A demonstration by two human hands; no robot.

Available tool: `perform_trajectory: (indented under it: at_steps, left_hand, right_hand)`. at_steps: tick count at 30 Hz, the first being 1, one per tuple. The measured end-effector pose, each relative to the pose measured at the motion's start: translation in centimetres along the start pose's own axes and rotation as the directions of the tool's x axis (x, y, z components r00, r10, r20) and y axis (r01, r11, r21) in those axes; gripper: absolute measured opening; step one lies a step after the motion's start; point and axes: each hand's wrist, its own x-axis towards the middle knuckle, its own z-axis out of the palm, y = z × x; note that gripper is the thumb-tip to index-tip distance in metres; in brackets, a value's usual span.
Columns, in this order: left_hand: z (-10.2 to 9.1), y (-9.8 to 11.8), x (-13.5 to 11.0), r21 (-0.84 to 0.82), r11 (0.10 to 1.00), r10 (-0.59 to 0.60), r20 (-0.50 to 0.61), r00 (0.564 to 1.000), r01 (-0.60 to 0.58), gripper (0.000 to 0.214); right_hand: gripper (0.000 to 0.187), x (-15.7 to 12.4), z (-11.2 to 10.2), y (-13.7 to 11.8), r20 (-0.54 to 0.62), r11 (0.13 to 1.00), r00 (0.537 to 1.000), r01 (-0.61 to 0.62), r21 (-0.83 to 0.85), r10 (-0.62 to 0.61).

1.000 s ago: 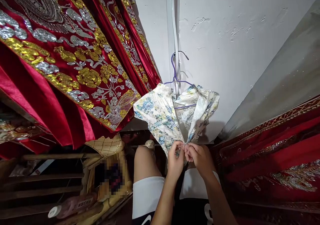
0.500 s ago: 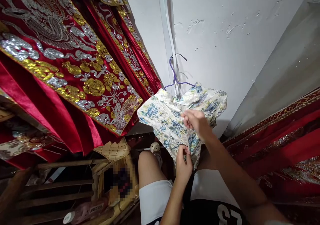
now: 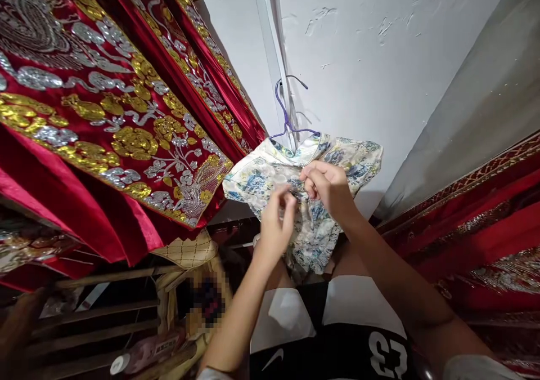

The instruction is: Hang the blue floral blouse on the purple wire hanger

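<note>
A short-sleeved shirt (image 3: 314, 236), white with blue and yellow flowers, hangs on a purple wire hanger (image 3: 287, 124) in front of me. My right hand (image 3: 327, 186) pinches the edge of its front opening just below the collar. Slightly lower and to the left, my left hand (image 3: 276, 222) is over the shirt front, fingers curled, with a gap between thumb and forefinger. It looks free of the cloth. The two hands cover part of the shirt's middle.
Red embroidered garments with gold and silver sequins (image 3: 135, 143) hang on the left, close to the shirt. More red cloth (image 3: 476, 245) is on the right. Below left stands a bamboo rack (image 3: 105, 312) with a bottle (image 3: 147, 354). A white wall (image 3: 358, 76) rises behind.
My left hand has let go of the lower shirt front and moved up beside the right. My right hand has moved up toward the collar. The view has shifted slightly.
</note>
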Motion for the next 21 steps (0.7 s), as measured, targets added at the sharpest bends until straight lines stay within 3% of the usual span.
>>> perform_trajectory:
  at_steps: [2, 6, 9, 12, 16, 21]
  left_hand:
    - [-1.3, 1.2, 3.3, 0.104, 0.988, 0.125, -0.081, 0.989, -0.117, 0.026]
    - [-2.2, 2.7, 6.3, 0.211, 0.955, 0.223, -0.038, 0.974, -0.21, 0.016]
    - [-2.3, 3.0, 6.2, 0.345, 0.908, 0.276, -0.069, 0.959, -0.237, 0.013]
    - [-2.8, 2.8, 5.7, 0.45, 0.855, 0.285, 0.005, 0.958, -0.257, 0.014]
    - [-3.5, 2.7, 5.7, 0.464, 0.831, 0.29, 0.107, 0.951, -0.306, 0.014]
    - [-3.3, 3.6, 6.2, 0.449, 0.845, 0.294, 0.063, 0.954, -0.29, 0.013]
  right_hand:
    - [0.016, -0.3, 0.2, -0.2, 0.04, 0.999, 0.999, 0.034, -0.016, -0.033]
    - [0.018, -0.2, 0.8, 0.3, 0.04, 0.987, 0.992, 0.122, -0.105, -0.118]
    - [0.024, 0.2, 1.1, 1.8, -0.044, 0.966, 0.986, 0.15, -0.211, -0.163]
    - [0.029, 0.7, 1.2, 3.3, -0.101, 0.958, 0.973, 0.179, -0.224, -0.205]
    - [0.022, 0.7, 1.3, 3.9, -0.054, 0.975, 0.983, 0.166, -0.149, -0.176]
    - [0.026, 0.9, 1.9, 3.6, -0.112, 0.983, 0.98, 0.154, -0.102, -0.165]
